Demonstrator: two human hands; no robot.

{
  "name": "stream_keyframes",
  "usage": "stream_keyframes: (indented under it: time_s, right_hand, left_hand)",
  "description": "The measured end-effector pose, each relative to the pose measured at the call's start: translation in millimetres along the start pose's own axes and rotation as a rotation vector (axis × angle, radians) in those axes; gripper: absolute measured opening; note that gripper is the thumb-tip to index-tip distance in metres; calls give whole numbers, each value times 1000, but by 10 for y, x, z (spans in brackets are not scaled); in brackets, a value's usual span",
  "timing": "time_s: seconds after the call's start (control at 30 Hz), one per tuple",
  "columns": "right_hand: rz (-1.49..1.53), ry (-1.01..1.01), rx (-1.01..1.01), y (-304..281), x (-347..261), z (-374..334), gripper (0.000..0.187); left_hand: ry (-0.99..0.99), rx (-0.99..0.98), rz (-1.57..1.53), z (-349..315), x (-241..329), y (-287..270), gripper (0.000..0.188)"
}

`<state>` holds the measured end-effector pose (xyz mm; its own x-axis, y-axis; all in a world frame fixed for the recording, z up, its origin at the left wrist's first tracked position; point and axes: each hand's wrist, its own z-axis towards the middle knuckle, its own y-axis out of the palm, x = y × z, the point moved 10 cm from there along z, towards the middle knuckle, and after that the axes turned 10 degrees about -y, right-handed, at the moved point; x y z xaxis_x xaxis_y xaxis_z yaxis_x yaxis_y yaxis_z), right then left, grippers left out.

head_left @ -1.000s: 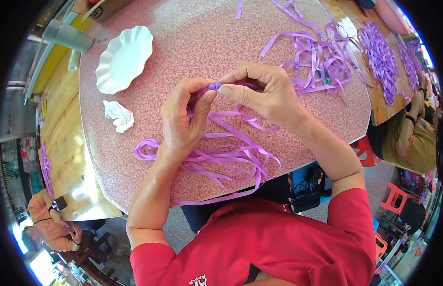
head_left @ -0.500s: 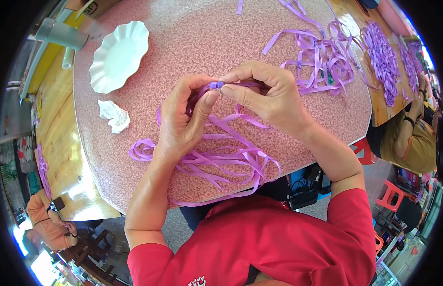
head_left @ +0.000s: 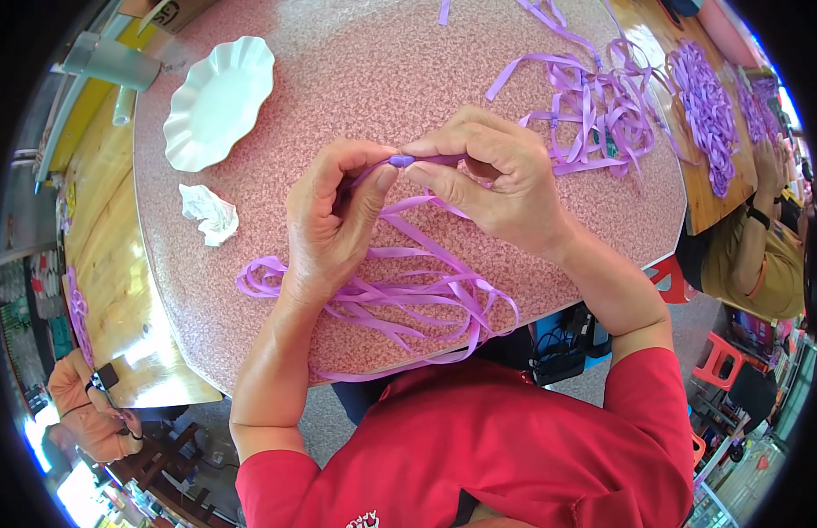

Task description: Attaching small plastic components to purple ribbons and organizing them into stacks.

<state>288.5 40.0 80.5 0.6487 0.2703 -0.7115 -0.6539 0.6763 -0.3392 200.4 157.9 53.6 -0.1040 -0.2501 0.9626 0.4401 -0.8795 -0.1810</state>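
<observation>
A small purple plastic clip sits on a purple ribbon between my hands, above the pink table. My left hand is closed, thumb and forefinger pinching the ribbon at the clip's left end. At its other end my right hand pinches the ribbon, with a strip of it running back under the fingers. The thumb tips are close to the clip, and part of the ribbon is hidden in my palms. Loose loops of purple ribbon lie on the table below my hands, toward the near edge.
A white scalloped dish and a crumpled tissue are on the left. A tangled heap of purple ribbons lies at the far right, with another bundle on the wooden table beyond. People sit at both sides.
The ribbon between my hands now runs straighter through the clip, and the clip has turned slightly. Both hands have shifted only a little. A person on the right has raised a forearm.
</observation>
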Motion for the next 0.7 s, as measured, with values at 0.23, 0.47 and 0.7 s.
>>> stream_keyframes:
  time_s: [0.23,0.47,0.7]
  right_hand:
    - [-65,-37,-2,2,-21,-9,22]
    - [-125,-170,-14,39,-135,-2,21]
    - [-66,-173,-21,51,-113,-18,22]
  left_hand:
    - [-70,-13,18,-11,-37,14,17]
    - [17,-73,199,-11,-45,62,24]
    - [-59,-113,174,-6,-61,138,30]
